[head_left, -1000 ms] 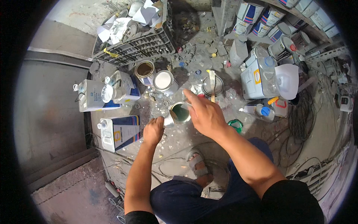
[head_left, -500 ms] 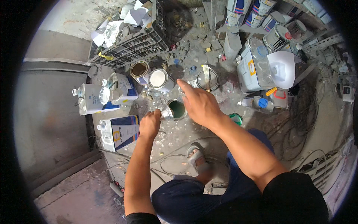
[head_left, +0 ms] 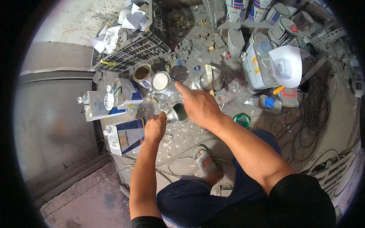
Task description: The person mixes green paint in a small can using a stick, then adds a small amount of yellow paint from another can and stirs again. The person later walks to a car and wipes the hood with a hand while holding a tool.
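Note:
My left hand [head_left: 157,125] is closed around a silver metal piece [head_left: 171,116] at the near-left rim of an open can with dark green contents [head_left: 180,111]; its exact shape is unclear. My right hand [head_left: 199,106] is over that can's right side, index finger raised, other fingers curled and mostly hidden. Beyond stand a can with a white top [head_left: 161,81] and an open can with brown inside [head_left: 142,73]. A brush [head_left: 209,74] lies across a round can [head_left: 216,81]. A green lid [head_left: 242,121] lies right of my right hand.
Rectangular metal containers [head_left: 95,104] stand left, another [head_left: 123,138] lies nearer. A crate [head_left: 133,49] of papers and cans is at the back. Right are a large container [head_left: 254,72], stacked cans [head_left: 258,9] and cable coils [head_left: 311,117]. My foot [head_left: 205,159] is below my hands.
My right hand has shifted slightly left and upward in the picture, still at the green can. My left hand keeps hold of the silver piece, a little higher in the picture.

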Available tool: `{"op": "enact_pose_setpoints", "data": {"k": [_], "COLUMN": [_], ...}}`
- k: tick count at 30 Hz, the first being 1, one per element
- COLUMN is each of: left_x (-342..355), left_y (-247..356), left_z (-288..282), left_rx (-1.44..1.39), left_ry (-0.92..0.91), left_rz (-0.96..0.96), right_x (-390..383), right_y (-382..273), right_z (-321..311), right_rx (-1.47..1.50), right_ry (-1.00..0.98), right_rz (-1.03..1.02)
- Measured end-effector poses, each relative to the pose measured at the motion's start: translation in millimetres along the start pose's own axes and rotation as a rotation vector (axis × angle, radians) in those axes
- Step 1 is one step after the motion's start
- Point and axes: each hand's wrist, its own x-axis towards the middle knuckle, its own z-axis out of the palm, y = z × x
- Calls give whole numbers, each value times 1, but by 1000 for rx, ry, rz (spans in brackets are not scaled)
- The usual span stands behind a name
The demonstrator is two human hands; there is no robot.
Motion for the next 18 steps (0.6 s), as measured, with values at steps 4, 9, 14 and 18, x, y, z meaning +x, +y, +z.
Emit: {"op": "enact_pose_setpoints", "data": {"k": [4, 9, 14, 18], "left_x": [-1, 0, 1, 2], "left_y": [1, 3, 3, 3], "left_z": [0, 1, 1, 1], "left_rx": [1, -8, 0, 11], "left_ry": [-1, 26, 15, -9], "left_rz": [9, 19, 19, 6], "right_x": [0, -1, -1, -1], "right_y": [1, 0, 1, 3], "right_z": [2, 1, 1, 3], "right_rx": [16, 22, 28, 17], "right_ry": [0, 2, -1, -5], "right_rz": [-10, -8, 3, 9]}}
